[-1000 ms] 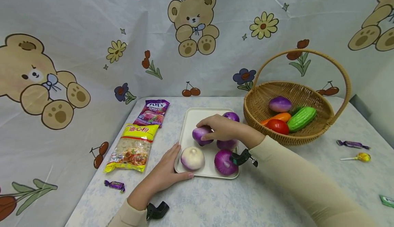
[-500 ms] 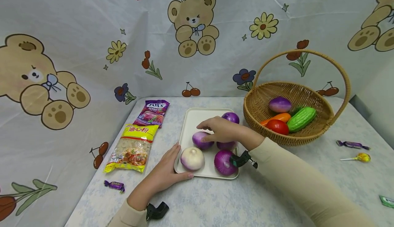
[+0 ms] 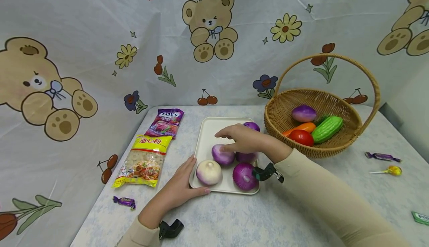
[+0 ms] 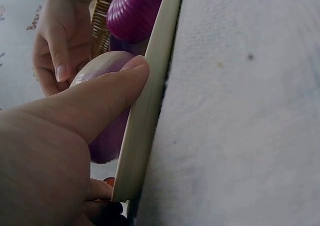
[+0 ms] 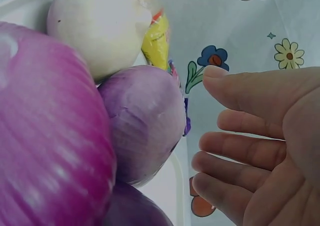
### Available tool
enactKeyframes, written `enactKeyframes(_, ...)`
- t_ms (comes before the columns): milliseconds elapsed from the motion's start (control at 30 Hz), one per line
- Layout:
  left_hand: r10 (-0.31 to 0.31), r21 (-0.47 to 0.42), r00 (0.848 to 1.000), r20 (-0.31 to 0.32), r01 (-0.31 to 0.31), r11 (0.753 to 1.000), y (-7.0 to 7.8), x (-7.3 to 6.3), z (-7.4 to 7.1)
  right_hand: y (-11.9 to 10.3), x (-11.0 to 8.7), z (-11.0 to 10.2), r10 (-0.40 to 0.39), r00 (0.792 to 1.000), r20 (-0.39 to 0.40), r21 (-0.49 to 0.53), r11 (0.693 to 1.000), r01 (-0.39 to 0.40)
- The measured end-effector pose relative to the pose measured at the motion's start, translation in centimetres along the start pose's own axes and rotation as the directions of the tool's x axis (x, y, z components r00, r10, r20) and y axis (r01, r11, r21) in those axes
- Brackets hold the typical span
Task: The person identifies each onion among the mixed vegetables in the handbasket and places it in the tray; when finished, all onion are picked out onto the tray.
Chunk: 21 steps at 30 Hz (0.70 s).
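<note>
My left hand (image 3: 179,187) steadies the near left corner of a white tray (image 3: 209,126), its straight fingers along the side and the thumb on the front rim. Over the tray, my right hand (image 5: 260,151) is spread with nothing between thumb and fingers. Near its thumb lies a pale purple onion (image 5: 145,123), overlapped by the thumb in the head view. A white and purple onion (image 3: 209,172) sits near my left hand; a magenta onion (image 3: 245,176) lies at the front right. Two more purple onions, one mid-right (image 3: 246,157) and one behind (image 3: 252,126), are partly hidden by my right hand.
A wicker basket (image 3: 335,152) at the back right holds a purple onion, carrot, tomato and green cucumber-like vegetable. Pasta (image 3: 144,161) and candy (image 3: 165,122) bags lie left. Wrapped sweets (image 3: 124,201) and a lollipop (image 3: 394,170) lie on the table (image 3: 288,217).
My right hand has let go of the pale purple onion, its fingers opening upward. That onion has shifted slightly right and toward me. My left hand stays at the tray corner.
</note>
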<state>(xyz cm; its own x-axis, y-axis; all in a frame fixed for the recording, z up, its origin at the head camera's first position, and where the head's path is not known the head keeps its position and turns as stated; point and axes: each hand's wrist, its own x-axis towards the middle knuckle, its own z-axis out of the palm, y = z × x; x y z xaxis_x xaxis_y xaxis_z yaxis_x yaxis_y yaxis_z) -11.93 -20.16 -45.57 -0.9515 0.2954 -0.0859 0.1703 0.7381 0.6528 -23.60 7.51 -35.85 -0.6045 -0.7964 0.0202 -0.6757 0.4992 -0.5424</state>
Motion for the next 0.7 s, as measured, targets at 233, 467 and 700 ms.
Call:
enactKeyframes(233,-0.006,0.005,1.000,0.003,0.006,1.000,0.0,0.0,-0.1,-0.2,-0.4,-0.7,-0.013,0.999,-0.036,-0.027,1.000,0.012)
enactKeyframes(467,0.001,-0.003,1.000,-0.003,-0.001,1.000,0.1,-0.1,-0.1,-0.6,-1.1,-2.8,0.011,0.997,-0.073,-0.054,0.998,-0.015)
enactKeyframes(700,0.000,0.004,1.000,0.002,0.000,1.000,0.0,0.0,0.0,-0.3,-2.6,-5.9,0.048,0.990,-0.131,-0.061,0.997,-0.057)
